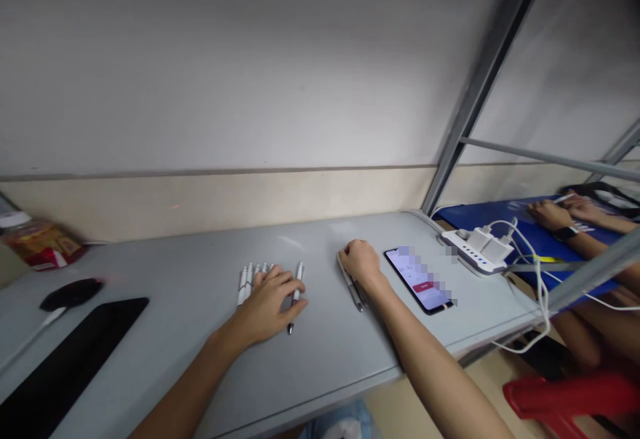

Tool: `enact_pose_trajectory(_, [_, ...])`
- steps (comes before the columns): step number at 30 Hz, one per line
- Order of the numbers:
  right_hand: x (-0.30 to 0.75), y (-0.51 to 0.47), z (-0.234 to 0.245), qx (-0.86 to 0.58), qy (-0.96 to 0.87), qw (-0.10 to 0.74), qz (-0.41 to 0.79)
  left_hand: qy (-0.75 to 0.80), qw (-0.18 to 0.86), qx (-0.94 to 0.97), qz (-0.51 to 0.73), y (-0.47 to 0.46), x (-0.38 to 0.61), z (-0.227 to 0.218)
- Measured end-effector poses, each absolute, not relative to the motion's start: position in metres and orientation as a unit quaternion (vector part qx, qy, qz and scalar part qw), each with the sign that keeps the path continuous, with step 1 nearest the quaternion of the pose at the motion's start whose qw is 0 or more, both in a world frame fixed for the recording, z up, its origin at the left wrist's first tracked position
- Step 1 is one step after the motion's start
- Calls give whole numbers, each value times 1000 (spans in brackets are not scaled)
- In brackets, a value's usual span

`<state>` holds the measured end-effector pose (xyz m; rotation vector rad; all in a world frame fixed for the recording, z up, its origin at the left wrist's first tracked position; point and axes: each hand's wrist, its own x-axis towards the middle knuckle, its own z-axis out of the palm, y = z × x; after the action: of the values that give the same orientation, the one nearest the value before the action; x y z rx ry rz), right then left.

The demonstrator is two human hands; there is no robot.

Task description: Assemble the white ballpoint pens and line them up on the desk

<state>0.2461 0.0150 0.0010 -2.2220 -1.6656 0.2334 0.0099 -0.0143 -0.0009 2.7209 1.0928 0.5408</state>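
Note:
My left hand (269,302) rests on the grey table (190,332), fingers curled over a row of several white pens (249,281). Its thumb and forefinger pinch one white pen (296,295) that lies at the right of the row. My right hand (361,260) is closed in a loose fist on the table, lying on top of two darker pens (354,290) whose tips stick out toward me. A phone (419,279) with a lit screen lies just right of that hand.
A white power strip (475,252) with chargers and cables sits at the table's right end. A black pad (65,359), a dark mouse (71,293) and a snack jar (40,244) are at the left. Another person's hands (565,212) rest on a blue table beyond a metal frame. A red stool (570,395) stands lower right.

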Motion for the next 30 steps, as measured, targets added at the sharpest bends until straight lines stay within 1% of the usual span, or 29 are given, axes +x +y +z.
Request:
enact_pose_trajectory(4, [247,14,2,-780,-594,183,77,369,68,911,172,-12,10,-4])
enact_pose_trajectory(7, [246,14,1,-754,-612,233,47,378,63,906,177,-10,9,-7])
enact_pose_trajectory(9, [246,13,0,-740,-622,252,36,385,62,902,184,-9,8,-8])
enact_pose_trajectory(17, [242,12,-4,-734,-648,182,86,417,66,881,214,-10,7,1])
enact_pose_trajectory(22, [241,10,-2,-738,-645,180,83,447,72,861,230,-9,5,1])
enact_pose_trajectory(25, [237,6,1,-712,-664,223,51,451,82,857,236,-8,3,0])
enact_pose_trajectory(28, [230,1,6,-611,-736,291,27,444,89,858,241,-7,2,0])
enact_pose_trajectory(30, [225,-3,9,-538,-782,313,29,440,91,859,246,-7,2,1])
